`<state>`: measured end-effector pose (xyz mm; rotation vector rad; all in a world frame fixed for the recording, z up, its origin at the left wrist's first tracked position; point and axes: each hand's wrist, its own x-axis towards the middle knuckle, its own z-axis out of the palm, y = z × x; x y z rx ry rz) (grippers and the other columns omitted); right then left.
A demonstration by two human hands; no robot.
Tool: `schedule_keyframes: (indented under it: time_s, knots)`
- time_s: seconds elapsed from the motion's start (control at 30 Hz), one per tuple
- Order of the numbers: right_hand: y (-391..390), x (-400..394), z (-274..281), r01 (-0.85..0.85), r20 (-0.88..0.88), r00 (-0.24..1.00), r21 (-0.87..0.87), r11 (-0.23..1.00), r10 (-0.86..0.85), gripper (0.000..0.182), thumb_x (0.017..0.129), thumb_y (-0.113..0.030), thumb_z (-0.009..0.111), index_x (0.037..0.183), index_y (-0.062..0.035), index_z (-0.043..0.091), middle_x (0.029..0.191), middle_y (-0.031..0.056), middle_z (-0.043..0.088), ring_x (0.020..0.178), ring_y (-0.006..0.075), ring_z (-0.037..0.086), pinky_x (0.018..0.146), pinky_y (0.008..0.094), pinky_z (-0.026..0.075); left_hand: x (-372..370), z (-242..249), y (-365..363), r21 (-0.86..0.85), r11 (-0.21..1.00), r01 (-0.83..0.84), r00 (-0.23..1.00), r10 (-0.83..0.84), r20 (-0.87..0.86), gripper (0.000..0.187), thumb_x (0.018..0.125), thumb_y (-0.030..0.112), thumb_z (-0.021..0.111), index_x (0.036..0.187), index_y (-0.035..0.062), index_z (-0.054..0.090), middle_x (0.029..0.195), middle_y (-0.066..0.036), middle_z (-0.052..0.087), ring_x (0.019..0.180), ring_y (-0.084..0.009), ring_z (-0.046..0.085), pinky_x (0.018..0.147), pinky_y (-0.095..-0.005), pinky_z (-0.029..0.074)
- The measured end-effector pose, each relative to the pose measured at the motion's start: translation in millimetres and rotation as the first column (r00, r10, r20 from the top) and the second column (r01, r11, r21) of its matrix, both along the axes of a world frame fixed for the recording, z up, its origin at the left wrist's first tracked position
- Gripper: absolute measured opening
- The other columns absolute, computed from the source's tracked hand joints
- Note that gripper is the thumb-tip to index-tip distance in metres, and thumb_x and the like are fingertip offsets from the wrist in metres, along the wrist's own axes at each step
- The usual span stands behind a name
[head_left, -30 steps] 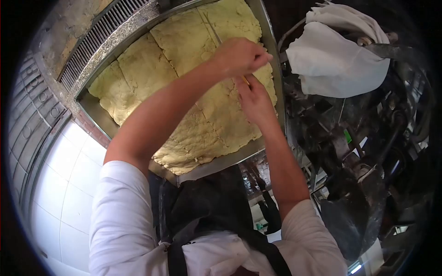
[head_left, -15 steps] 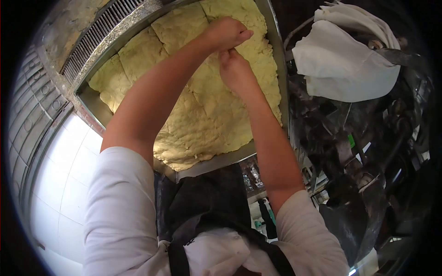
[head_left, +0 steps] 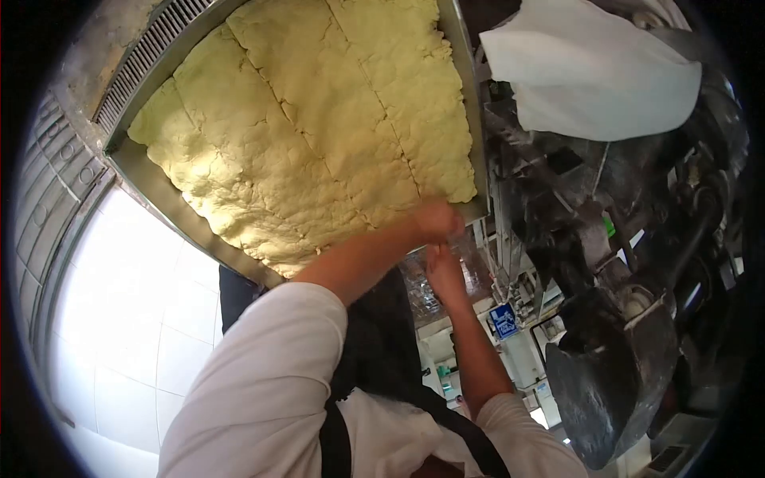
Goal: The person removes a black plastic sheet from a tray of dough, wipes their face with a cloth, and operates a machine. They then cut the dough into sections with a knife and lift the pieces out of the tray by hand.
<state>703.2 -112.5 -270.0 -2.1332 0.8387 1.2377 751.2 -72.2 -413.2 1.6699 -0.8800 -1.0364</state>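
Observation:
A large slab of pale yellow dough (head_left: 295, 119) lies in a metal tray (head_left: 191, 215), with several long cut lines running through it. My left hand (head_left: 437, 221) is closed in a fist at the dough's near edge, by the tray's rim and the end of one cut line. Just below it, my right hand (head_left: 445, 269) is closed too, close against the left and over the rim. Whatever the fingers grip is hidden from view.
Right of the tray stands dark machinery (head_left: 606, 342) with a white cloth (head_left: 594, 72) draped over it. A slatted grate (head_left: 147, 52) runs along the tray's far left side. White floor tiles (head_left: 143, 303) show at the lower left.
Both hands have moved together toward my body, from the upper middle of the dough to its near edge. A long cut line now shows behind them. The view has shifted slightly.

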Motion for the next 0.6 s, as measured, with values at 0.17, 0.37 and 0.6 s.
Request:
schedule_keyframes:
  time_s: [0.17,0.37,0.6]
  knots:
    - [-8.5,-21.2,27.6,0.074,-0.258,0.963,-0.002,0.997,-0.072,0.043,0.101,-0.032,0.039,0.133,-0.0026,0.043,0.112,0.0345,0.059,0.105,0.0496,0.057,0.085,0.0549,0.045,-30.4,14.3,-10.5,-0.201,0.977,0.076,0.987,-0.102,-0.123,0.021,0.082,0.028,0.057,0.073,0.0114,0.067,0.074,-0.017,0.065,0.070,-0.0388,0.064,0.063,-0.0500,0.051]
    - [-17.4,81.6,145.9,-0.158,-0.130,0.977,0.078,0.984,0.167,0.043,0.100,-0.031,0.045,0.129,0.0013,0.047,0.112,0.0293,0.062,0.104,0.0434,0.061,0.086,0.0487,0.047,43.6,119.4,-2.3,-0.104,0.993,-0.064,0.905,0.013,-0.426,0.028,0.086,0.032,0.056,0.075,0.0090,0.066,0.075,-0.017,0.066,0.073,-0.0409,0.063,0.067,-0.0506,0.051]
    - [13.9,207.3,20.7,0.317,0.373,0.790,0.432,0.844,-0.487,0.039,0.101,-0.023,0.049,0.134,-0.0010,0.049,0.080,-0.0013,0.052,0.067,0.0061,0.045,0.057,0.0236,0.038,307.1,108.6,55.5,0.052,0.990,-0.134,0.989,0.131,0.064,0.034,0.092,0.039,0.053,0.084,0.0119,0.072,0.082,-0.010,0.069,0.077,-0.0326,0.066,0.070,-0.0463,0.053]
